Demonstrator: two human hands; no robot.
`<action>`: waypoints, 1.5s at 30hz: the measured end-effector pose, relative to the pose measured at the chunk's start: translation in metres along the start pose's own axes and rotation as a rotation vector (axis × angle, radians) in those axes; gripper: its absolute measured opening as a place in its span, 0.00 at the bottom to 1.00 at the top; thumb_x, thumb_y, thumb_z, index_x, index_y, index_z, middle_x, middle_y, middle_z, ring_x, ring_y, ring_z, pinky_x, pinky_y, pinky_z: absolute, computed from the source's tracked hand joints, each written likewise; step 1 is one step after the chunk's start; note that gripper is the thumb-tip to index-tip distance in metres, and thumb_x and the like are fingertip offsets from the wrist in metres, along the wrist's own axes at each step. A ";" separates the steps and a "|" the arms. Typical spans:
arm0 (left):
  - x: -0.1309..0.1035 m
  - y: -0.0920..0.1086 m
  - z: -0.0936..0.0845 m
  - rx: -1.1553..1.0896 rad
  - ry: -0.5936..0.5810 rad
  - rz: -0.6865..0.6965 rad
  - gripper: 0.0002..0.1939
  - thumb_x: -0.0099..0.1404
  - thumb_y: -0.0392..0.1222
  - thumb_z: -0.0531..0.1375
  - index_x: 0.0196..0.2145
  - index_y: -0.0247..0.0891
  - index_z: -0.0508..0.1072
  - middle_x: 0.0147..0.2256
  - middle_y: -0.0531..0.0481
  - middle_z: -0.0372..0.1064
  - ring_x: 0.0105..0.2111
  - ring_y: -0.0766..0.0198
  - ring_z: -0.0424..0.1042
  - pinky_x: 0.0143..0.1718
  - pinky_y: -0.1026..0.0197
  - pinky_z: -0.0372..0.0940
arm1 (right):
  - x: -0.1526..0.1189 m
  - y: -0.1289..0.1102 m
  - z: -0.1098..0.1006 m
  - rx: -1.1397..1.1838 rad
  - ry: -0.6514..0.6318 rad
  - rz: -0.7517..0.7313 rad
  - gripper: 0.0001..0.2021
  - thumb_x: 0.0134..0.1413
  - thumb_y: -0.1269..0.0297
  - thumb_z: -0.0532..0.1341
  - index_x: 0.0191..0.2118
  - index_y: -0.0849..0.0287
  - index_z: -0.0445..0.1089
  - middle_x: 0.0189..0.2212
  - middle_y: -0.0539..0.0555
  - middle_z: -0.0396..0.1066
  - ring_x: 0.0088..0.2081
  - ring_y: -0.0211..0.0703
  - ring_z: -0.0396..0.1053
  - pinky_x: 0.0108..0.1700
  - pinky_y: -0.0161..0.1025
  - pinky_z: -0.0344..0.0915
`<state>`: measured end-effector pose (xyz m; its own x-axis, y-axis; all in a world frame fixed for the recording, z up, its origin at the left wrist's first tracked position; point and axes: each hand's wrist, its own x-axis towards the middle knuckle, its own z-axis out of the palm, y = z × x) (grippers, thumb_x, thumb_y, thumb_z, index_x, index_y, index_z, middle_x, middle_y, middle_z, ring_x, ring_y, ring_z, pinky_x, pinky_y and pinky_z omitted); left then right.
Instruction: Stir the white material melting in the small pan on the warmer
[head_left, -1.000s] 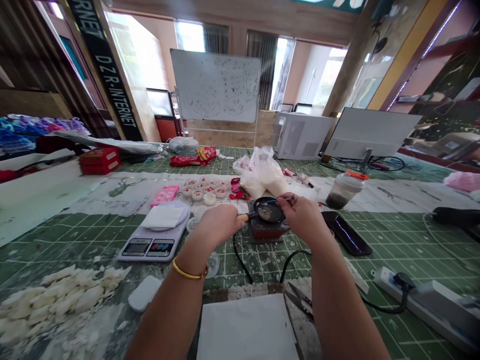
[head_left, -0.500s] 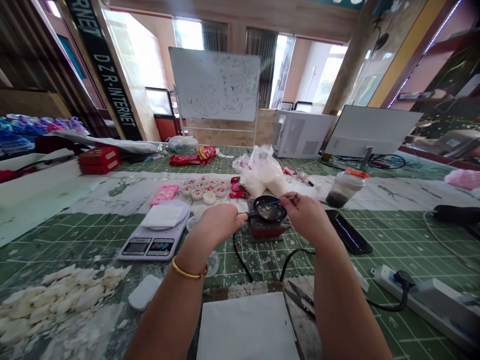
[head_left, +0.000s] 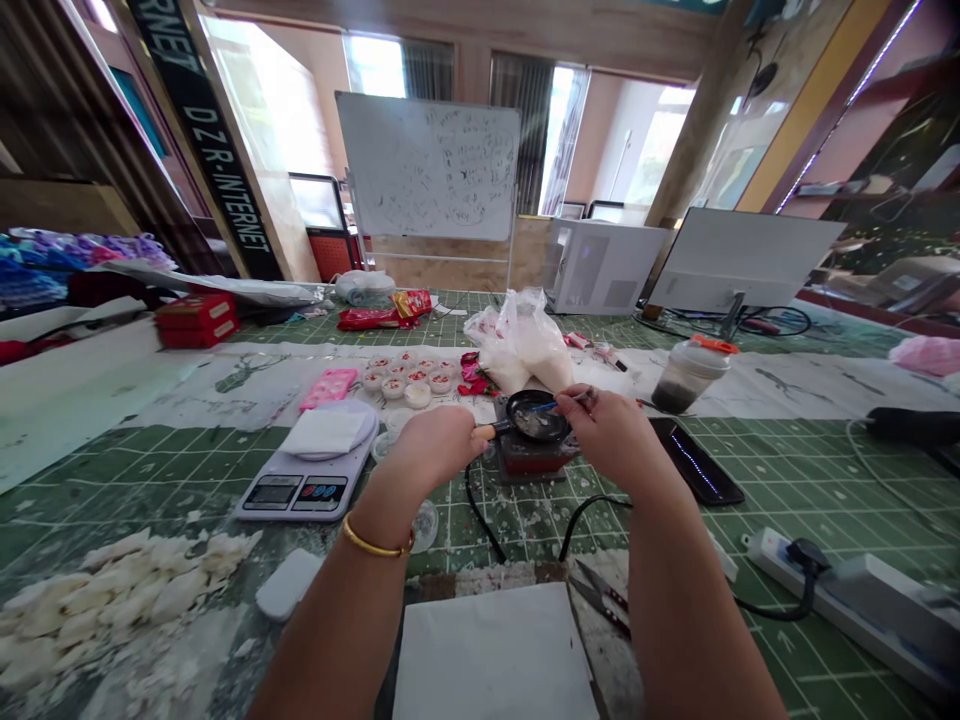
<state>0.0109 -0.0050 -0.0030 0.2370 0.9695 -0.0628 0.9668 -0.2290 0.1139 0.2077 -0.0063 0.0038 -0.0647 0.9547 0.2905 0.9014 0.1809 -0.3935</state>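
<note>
My left hand [head_left: 441, 445] is closed round the wooden handle of a small black frying pan [head_left: 559, 428]. The pan rests on a little dark red electric hotplate [head_left: 534, 460]. Some clear liquid with pale bits in it covers the pan's bottom. Pinched in my right hand [head_left: 600, 425] is a thin blue stirring stick [head_left: 545, 406], its tip down in the pan. Beyond the pan several small clear cups [head_left: 418, 394] stand grouped, most with red bits on white filling. A bag of white granules [head_left: 525, 350] sits just behind the hotplate.
A kitchen scale [head_left: 307, 480] with white paper on it stands at left, near a heap of whitish chunks [head_left: 127, 590]. Scissors [head_left: 600, 597] lie by a white sheet [head_left: 495, 660] in front. A phone [head_left: 697, 462], lidded tub [head_left: 690, 375] and power strip [head_left: 847, 610] are at right.
The blue stick has shifted slightly inside the pan with my right hand. My left hand keeps its hold on the handle, and the pan stays on the hotplate.
</note>
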 end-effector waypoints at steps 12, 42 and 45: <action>0.000 0.000 0.000 0.001 0.004 -0.005 0.23 0.62 0.55 0.47 0.28 0.35 0.72 0.29 0.42 0.72 0.25 0.60 0.69 0.22 0.63 0.53 | 0.000 0.003 -0.009 -0.123 -0.023 0.107 0.14 0.58 0.61 0.50 0.37 0.58 0.72 0.32 0.56 0.75 0.37 0.46 0.69 0.37 0.38 0.53; -0.001 0.002 -0.002 -0.006 -0.012 -0.005 0.20 0.62 0.52 0.47 0.29 0.37 0.72 0.30 0.44 0.72 0.27 0.58 0.69 0.23 0.62 0.53 | 0.001 0.008 -0.011 -0.187 0.001 0.116 0.16 0.59 0.62 0.48 0.37 0.60 0.71 0.33 0.58 0.75 0.40 0.48 0.70 0.40 0.40 0.53; -0.002 0.002 -0.002 -0.007 -0.017 -0.001 0.20 0.62 0.52 0.47 0.29 0.37 0.72 0.31 0.43 0.72 0.28 0.58 0.70 0.24 0.62 0.55 | 0.002 0.008 -0.010 -0.171 0.011 0.116 0.15 0.59 0.61 0.48 0.37 0.59 0.71 0.32 0.57 0.75 0.40 0.48 0.70 0.40 0.40 0.53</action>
<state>0.0120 -0.0068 -0.0008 0.2380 0.9680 -0.0800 0.9663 -0.2276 0.1203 0.2191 -0.0055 0.0094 0.0477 0.9640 0.2614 0.9621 0.0260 -0.2715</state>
